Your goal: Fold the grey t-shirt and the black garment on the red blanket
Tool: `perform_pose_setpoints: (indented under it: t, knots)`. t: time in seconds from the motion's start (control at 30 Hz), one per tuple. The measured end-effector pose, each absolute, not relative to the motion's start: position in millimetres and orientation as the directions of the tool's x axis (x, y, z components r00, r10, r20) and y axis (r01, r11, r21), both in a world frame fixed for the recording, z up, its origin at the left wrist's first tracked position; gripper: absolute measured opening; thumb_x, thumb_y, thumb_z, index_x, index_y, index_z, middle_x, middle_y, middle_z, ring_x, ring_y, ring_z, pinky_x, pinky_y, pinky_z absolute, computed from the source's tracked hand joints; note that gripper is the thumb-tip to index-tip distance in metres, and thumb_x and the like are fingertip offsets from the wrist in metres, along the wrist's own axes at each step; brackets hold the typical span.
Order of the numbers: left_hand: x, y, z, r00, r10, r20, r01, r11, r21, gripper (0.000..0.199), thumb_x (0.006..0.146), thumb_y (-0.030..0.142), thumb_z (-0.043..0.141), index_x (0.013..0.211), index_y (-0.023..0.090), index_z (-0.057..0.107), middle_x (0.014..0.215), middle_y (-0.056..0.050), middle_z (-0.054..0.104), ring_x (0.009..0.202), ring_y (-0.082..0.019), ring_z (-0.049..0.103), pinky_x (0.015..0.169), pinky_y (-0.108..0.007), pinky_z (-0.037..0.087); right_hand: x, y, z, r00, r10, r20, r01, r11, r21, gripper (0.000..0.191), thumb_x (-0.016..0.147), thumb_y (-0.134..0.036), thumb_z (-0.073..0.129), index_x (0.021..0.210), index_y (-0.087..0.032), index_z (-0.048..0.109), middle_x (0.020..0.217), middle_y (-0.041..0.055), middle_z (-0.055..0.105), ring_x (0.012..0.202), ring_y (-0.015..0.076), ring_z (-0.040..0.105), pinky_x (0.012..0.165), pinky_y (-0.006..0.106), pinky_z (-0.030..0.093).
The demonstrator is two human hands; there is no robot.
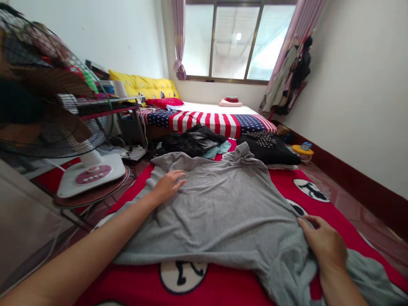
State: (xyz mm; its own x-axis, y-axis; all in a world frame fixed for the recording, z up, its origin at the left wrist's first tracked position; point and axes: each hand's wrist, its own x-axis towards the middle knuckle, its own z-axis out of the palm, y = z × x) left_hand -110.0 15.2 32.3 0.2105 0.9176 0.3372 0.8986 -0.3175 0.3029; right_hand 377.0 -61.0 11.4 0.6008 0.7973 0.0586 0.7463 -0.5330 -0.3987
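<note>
Grey knit cloth fills the middle of the head view: one garment point(223, 208), spread out and creased all over, with a twisted lump at its top edge and thick, bunched folds towards the lower right of the frame. It lies on one red spread point(134, 284), where at least three round pale patches with dark figures show, some partly covered.

Two hands are at the garment. The left hand point(170, 185), left of centre, lies palm down on the cloth with its fingers loosely apart, gripping nothing. The right hand point(327, 240), at lower right, pinches the garment's edge between thumb and fingers.

Beyond the garment are two heaps of clothes: a dark pile point(188, 144) near the centre, with a light blue cloth point(218, 149) at its side, and a black pile point(267, 153) further right, part of it dotted white. One fan point(92, 174) stands on one stool point(105, 193) at the left; its wire cage encloses brown blades. At the right, one blue object point(306, 145) sits on a round yellow top point(302, 149); whether that top covers a container I cannot tell.

Upper centre shows one window point(236, 46) with three panes and two pinkish curtains point(179, 38). Below it, one bed point(204, 108) carries a red pillow point(165, 103) and a small pink and red stack point(231, 102).
</note>
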Motion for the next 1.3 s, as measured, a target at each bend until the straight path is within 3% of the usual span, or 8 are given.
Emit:
perform_pose_setpoints:
  t: [0.13,0.3,0.4,0.5,0.73,1.0,1.17,1.3]
  knots:
    - [-144.0,18.9,54.0,-0.159,0.939,0.304,0.965,0.083,0.249,0.030,0.090,0.030,0.047,0.116,0.023,0.060,0.119,-0.007,0.064,0.111,-0.022,0.060,0.097,-0.032,0.045,376.5,-59.3,17.4,0.602,0.798,-0.017,0.745,-0.569,-0.349,0.060,0.077,-0.064,0.038,0.114,-0.025,0.063,0.104,0.0162,0.067,0.090,0.0366,0.063,0.064,0.039,0.044]
    - [-175.8,37.1,54.0,-0.392,0.910,0.135,0.910,0.361,0.204,0.061,0.067,0.052,0.073,0.111,0.012,0.061,0.111,-0.022,0.066,0.106,-0.038,0.062,0.083,-0.041,0.050,374.2,-58.2,24.6,0.609,0.786,-0.111,0.729,-0.609,-0.311,0.067,0.076,-0.070,0.032,0.119,-0.026,0.060,0.111,0.0181,0.065,0.095,0.0396,0.062,0.068,0.042,0.046]
    - [-181.9,43.0,47.6,-0.364,0.926,0.097,0.919,0.341,0.197,0.053,0.062,0.052,0.076,0.101,0.017,0.065,0.108,-0.015,0.069,0.103,-0.032,0.065,0.082,-0.033,0.050,374.9,-57.7,25.4,0.591,0.797,-0.122,0.736,-0.595,-0.325,0.070,0.075,-0.073,0.030,0.119,-0.027,0.059,0.112,0.0182,0.064,0.095,0.0390,0.062,0.071,0.042,0.047]
    - [-186.9,38.9,47.9,-0.300,0.943,0.142,0.945,0.274,0.176,0.035,0.069,0.038,0.071,0.101,0.024,0.065,0.106,-0.006,0.071,0.103,-0.026,0.064,0.084,-0.028,0.048,375.7,-57.3,22.6,0.601,0.792,-0.104,0.723,-0.595,-0.350,0.067,0.073,-0.072,0.033,0.115,-0.029,0.061,0.109,0.0181,0.065,0.092,0.0375,0.062,0.070,0.043,0.047]
    - [-210.3,20.6,68.3,-0.268,0.913,0.308,0.963,0.261,0.064,0.031,0.080,0.019,0.053,0.110,0.022,0.062,0.116,-0.015,0.062,0.114,-0.036,0.055,0.092,-0.048,0.044,382.4,-53.2,8.2,0.653,0.757,-0.031,0.684,-0.606,-0.406,0.058,0.070,-0.073,0.041,0.105,-0.036,0.066,0.105,0.0220,0.065,0.090,0.0359,0.062,0.065,0.046,0.039]
    - [-159.8,67.0,71.5,-0.226,0.920,0.321,0.971,0.186,0.150,0.062,0.084,0.041,0.058,0.139,0.022,0.038,0.124,-0.016,0.059,0.110,-0.033,0.059,0.091,-0.042,0.046,383.3,-53.7,6.9,0.648,0.762,0.004,0.693,-0.588,-0.417,0.051,0.070,-0.068,0.046,0.103,-0.036,0.068,0.100,0.0200,0.067,0.082,0.0342,0.063,0.063,0.044,0.039]
    - [-134.5,95.8,65.6,-0.261,0.939,0.222,0.945,0.203,0.255,0.060,0.077,0.035,0.067,0.130,0.014,0.047,0.111,-0.017,0.067,0.104,-0.031,0.064,0.087,-0.036,0.048,386.9,-54.4,4.5,0.591,0.804,0.067,0.743,-0.511,-0.433,0.054,0.071,-0.067,0.048,0.101,-0.027,0.070,0.089,0.0155,0.069,0.071,0.0322,0.062,0.058,0.040,0.041]
    - [-106.0,88.4,52.4,-0.264,0.938,0.224,0.931,0.187,0.314,0.077,0.083,0.036,0.058,0.145,0.006,0.024,0.124,-0.024,0.059,0.116,-0.032,0.058,0.095,-0.039,0.045,383.6,-56.0,4.2,0.584,0.802,0.128,0.758,-0.481,-0.441,0.049,0.073,-0.060,0.051,0.100,-0.024,0.071,0.089,0.0119,0.070,0.075,0.0308,0.063,0.058,0.036,0.042]
